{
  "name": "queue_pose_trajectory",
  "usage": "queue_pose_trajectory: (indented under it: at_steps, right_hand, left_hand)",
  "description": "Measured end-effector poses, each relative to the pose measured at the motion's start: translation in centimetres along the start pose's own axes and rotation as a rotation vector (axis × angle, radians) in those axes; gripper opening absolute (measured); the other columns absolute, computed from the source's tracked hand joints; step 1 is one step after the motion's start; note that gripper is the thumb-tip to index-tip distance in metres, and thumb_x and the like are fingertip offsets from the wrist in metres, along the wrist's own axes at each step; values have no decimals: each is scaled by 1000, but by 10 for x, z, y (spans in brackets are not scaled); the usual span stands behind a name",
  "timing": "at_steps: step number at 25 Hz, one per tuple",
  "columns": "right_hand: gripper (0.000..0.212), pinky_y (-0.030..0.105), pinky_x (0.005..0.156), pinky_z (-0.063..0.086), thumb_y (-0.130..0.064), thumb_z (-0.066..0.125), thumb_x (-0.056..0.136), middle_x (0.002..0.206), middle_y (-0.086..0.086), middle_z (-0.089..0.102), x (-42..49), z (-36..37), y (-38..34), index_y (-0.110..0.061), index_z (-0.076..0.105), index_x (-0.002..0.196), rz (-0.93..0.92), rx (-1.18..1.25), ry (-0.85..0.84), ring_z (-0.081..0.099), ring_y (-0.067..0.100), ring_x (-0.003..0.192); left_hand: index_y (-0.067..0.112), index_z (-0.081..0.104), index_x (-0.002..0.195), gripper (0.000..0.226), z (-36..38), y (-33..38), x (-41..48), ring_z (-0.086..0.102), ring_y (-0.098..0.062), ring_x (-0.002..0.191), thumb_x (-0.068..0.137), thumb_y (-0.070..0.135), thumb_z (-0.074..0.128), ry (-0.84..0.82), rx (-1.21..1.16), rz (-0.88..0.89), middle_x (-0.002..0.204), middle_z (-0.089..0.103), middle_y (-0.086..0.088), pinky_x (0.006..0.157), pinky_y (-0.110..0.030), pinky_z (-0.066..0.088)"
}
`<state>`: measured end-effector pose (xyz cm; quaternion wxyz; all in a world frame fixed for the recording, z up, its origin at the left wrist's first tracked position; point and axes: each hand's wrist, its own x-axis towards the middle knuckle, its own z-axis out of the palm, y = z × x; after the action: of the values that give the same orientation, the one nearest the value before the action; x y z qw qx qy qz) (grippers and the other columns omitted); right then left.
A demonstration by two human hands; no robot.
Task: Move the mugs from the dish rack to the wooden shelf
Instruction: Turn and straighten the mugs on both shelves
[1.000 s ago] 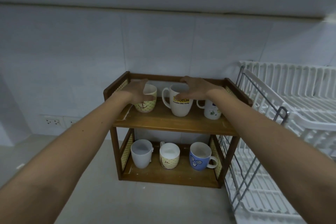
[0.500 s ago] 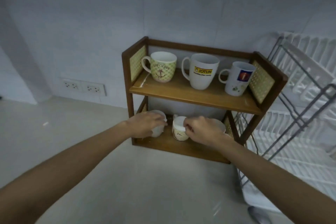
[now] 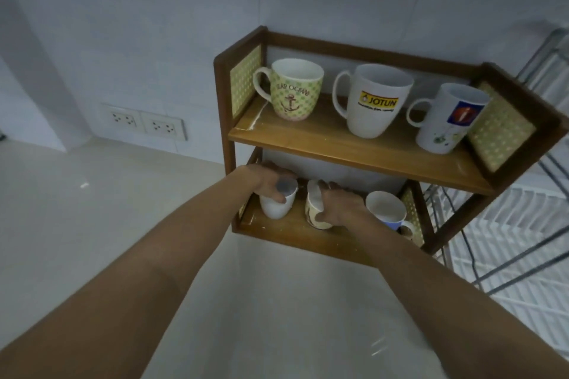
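Observation:
The wooden shelf (image 3: 345, 144) stands against the wall with two levels. On the top level stand a green anchor mug (image 3: 291, 91), a white Jotun mug (image 3: 374, 100) and a white mug with a red and blue print (image 3: 448, 120). On the bottom level my left hand (image 3: 268, 183) grips the rim of a plain white mug (image 3: 275, 206). My right hand (image 3: 338, 204) holds a cream patterned mug (image 3: 314, 209), tilted to the left. A blue mug (image 3: 389, 211) stands to its right.
The white dish rack (image 3: 505, 224) with its metal frame stands right of the shelf, touching it. A double wall socket (image 3: 144, 123) is on the wall at left. The pale countertop (image 3: 92, 209) runs left and in front of the shelf.
Both hands dropped from the top-level mugs to the bottom level and took hold of the white and cream mugs. The cream mug has tipped. The view has moved closer.

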<state>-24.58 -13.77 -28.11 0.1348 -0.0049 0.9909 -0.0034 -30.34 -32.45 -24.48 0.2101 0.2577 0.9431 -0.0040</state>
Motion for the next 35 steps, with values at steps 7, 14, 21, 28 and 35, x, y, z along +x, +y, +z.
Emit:
queue_pose_trajectory:
  at_steps: [7, 14, 21, 28, 35]
  right_hand:
    - [86, 42, 94, 49, -29, 77, 70, 137, 8, 45, 3, -6, 8, -21, 29, 141, -75, 27, -49, 49, 29, 121]
    - [65, 42, 94, 44, -39, 67, 79, 133, 9, 49, 8, -9, 8, -21, 36, 133, -94, 160, -74, 47, 32, 120]
    - [75, 40, 91, 46, -25, 70, 78, 137, 9, 42, 11, -13, 14, -29, 29, 140, -173, 166, -149, 46, 30, 119]
    - [73, 47, 94, 46, -18, 70, 78, 136, 8, 40, 12, -15, 23, -27, 30, 139, -207, 124, -168, 46, 30, 118]
    - [89, 47, 105, 38, -24, 70, 79, 153, 7, 22, 7, -17, 36, -35, 14, 147, -230, 131, -233, 33, 33, 133]
  left_hand:
    - [15, 26, 146, 105, -1, 7, 12, 33, -32, 138, 68, 79, 52, 124, 21, -309, 150, 36, -12, 107, -42, 33]
    - [25, 18, 150, 92, -32, 0, -9, 19, -28, 144, 78, 32, 75, -233, 144, 19, 157, 21, -4, 112, -41, 25]
    - [23, 28, 147, 95, -12, 7, 5, 35, -31, 137, 70, 66, 65, 29, 90, -107, 151, 36, -9, 106, -41, 36]
    - [13, 49, 130, 90, 2, 16, 23, 48, -31, 124, 65, 73, 62, 144, 109, -253, 132, 54, -11, 97, -39, 43]
    - [9, 50, 128, 78, 0, 22, 25, 52, -29, 116, 72, 62, 65, 128, 70, -374, 123, 56, -13, 83, -34, 43]
